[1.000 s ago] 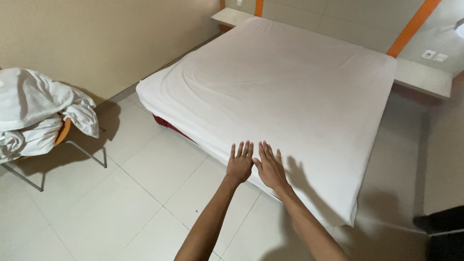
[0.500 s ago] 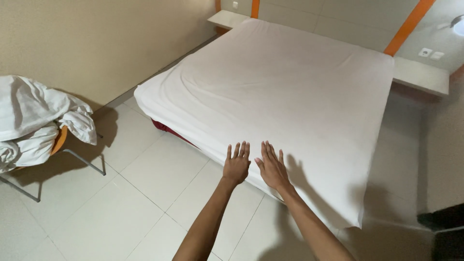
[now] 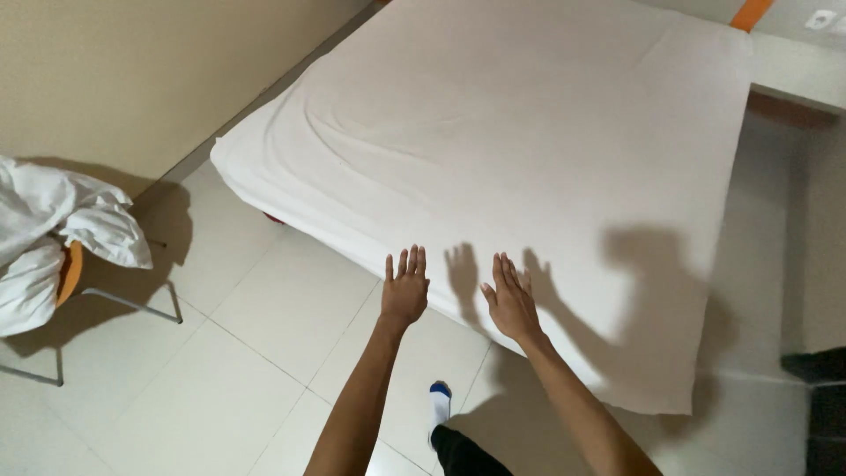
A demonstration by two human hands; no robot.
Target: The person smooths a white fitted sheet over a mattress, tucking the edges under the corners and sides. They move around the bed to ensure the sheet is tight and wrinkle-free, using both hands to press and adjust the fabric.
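Nearest the camera, a foot in a white sock with a blue toe (image 3: 439,407) stands on the pale tiled floor (image 3: 220,388), between the person's two bare forearms. Both arms reach forward over the floor toward the near edge of the bed. The left hand (image 3: 404,288) is held flat, palm down, with the fingers extended and close together; it holds nothing and hangs just short of the sheet's edge. The right hand (image 3: 510,301) is likewise flat and empty, with the fingers extended and slightly apart, just beside the hanging edge of the sheet; whether it touches the cloth cannot be told. The two hands are near each other but apart, and their shadows fall on the cloth directly ahead of them. The white sheet (image 3: 546,132) covers the whole bed, lying mostly smooth with shallow creases near the left corner, and it drapes over the near side down to the floor at the right. To the far left, a chair (image 3: 72,280) with metal legs and an orange seat stands against the beige wall (image 3: 115,79), loaded with a pile of white bedding (image 3: 53,225). Beyond the bed, at the far right, a pale ledge (image 3: 797,70) runs along the wall.
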